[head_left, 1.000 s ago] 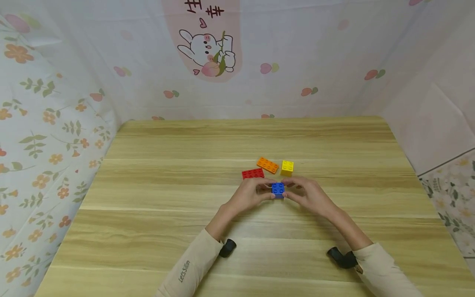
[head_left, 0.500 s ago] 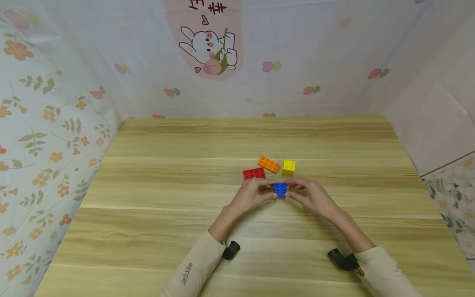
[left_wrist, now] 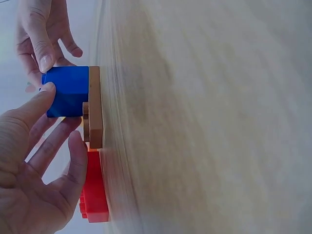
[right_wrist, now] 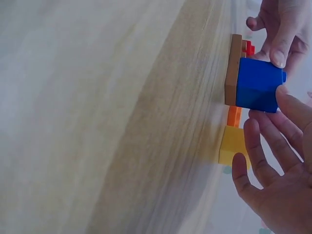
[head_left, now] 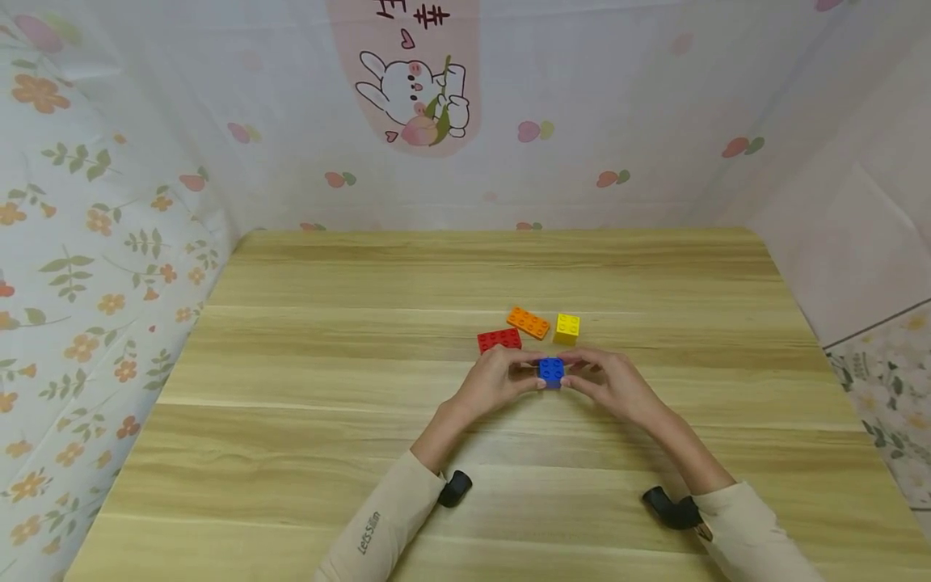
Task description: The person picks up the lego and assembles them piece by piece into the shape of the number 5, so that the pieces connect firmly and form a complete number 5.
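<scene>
A square blue toy brick with studs on top stands between my two hands. In the left wrist view it sits on one end of a thin brown toy plate, and a brown stud shows beside it. My left hand pinches the blue brick from the left with thumb and fingers. From the right, my right hand pinches the same brick. The right wrist view shows the brown plate flat against the tabletop under the blue brick. The head view hides the plate behind the hands and brick.
Just behind the left hand lies a red brick. An orange plate and a square yellow brick lie farther back on the wooden table. Patterned cloth hangs along the table's back and left sides.
Both hands keep their hold on the blue brick. The whole head view has shifted slightly; the hands and bricks stay in nearly the same places relative to each other.
</scene>
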`<action>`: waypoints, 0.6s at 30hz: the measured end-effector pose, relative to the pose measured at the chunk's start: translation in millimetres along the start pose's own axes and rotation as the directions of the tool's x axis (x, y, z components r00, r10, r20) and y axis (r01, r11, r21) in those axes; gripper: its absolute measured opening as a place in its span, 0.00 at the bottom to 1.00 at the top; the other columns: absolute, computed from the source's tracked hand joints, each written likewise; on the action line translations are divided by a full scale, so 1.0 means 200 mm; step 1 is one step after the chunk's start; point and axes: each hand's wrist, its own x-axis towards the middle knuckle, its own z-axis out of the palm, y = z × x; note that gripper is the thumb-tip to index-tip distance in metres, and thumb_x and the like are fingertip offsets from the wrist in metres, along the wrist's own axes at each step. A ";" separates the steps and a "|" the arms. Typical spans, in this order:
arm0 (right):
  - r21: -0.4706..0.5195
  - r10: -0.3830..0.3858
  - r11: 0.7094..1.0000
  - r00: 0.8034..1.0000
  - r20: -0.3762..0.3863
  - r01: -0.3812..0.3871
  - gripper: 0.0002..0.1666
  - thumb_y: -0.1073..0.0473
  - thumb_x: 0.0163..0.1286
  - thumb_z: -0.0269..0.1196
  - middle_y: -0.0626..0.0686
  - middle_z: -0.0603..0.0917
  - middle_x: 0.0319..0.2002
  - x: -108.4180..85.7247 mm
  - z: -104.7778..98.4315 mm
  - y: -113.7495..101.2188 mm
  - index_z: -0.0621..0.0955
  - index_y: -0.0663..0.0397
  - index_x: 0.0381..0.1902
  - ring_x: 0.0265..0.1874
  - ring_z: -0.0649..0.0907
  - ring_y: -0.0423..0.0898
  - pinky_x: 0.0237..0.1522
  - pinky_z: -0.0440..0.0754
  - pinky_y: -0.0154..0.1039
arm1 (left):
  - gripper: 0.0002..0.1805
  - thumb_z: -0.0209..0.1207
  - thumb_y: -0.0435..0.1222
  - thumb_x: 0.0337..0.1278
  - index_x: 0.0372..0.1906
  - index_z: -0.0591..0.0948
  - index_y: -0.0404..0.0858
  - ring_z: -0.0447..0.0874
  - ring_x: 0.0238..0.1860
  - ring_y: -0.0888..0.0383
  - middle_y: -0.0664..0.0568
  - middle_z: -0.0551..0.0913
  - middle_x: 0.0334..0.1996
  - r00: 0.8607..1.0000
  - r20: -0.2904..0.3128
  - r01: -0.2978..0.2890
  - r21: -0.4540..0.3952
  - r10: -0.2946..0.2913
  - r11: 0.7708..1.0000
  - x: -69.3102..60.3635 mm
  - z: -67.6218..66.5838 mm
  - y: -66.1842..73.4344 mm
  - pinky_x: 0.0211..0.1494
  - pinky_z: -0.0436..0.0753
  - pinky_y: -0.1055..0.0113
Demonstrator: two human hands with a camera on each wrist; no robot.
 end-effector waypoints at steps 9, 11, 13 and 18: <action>0.011 0.041 0.999 0.999 0.006 -0.041 0.17 0.60 0.61 0.66 0.56 0.83 0.43 0.01 0.00 0.00 0.81 0.60 0.47 0.36 0.82 0.47 0.42 0.79 0.50 | 0.22 0.64 0.38 0.53 0.54 0.80 0.37 0.79 0.40 0.59 0.51 0.83 0.45 1.000 -0.013 0.007 0.029 -0.007 1.000 0.00 -0.01 0.00 0.45 0.77 0.71; 0.014 0.048 0.999 0.999 0.001 -0.048 0.17 0.61 0.61 0.66 0.57 0.83 0.43 0.02 0.00 -0.01 0.81 0.61 0.47 0.36 0.82 0.48 0.42 0.79 0.51 | 0.22 0.64 0.38 0.53 0.54 0.80 0.37 0.78 0.39 0.59 0.51 0.83 0.45 1.000 -0.020 0.008 0.029 -0.007 1.000 0.00 -0.01 0.01 0.44 0.77 0.72; 0.021 0.045 0.999 0.999 0.002 -0.045 0.17 0.62 0.60 0.66 0.57 0.83 0.43 0.02 0.00 -0.01 0.81 0.63 0.47 0.36 0.82 0.49 0.41 0.79 0.50 | 0.22 0.64 0.38 0.53 0.54 0.80 0.37 0.78 0.38 0.60 0.51 0.83 0.44 1.000 -0.024 0.015 0.030 -0.014 0.999 0.00 0.00 0.01 0.43 0.77 0.72; 0.023 0.049 0.999 0.999 0.000 -0.049 0.17 0.63 0.58 0.67 0.57 0.83 0.40 0.01 0.02 -0.01 0.80 0.65 0.45 0.35 0.81 0.51 0.40 0.80 0.49 | 0.22 0.64 0.38 0.54 0.55 0.79 0.37 0.78 0.37 0.60 0.52 0.83 0.44 1.000 -0.015 0.000 0.061 0.001 0.998 -0.01 0.01 0.01 0.41 0.75 0.75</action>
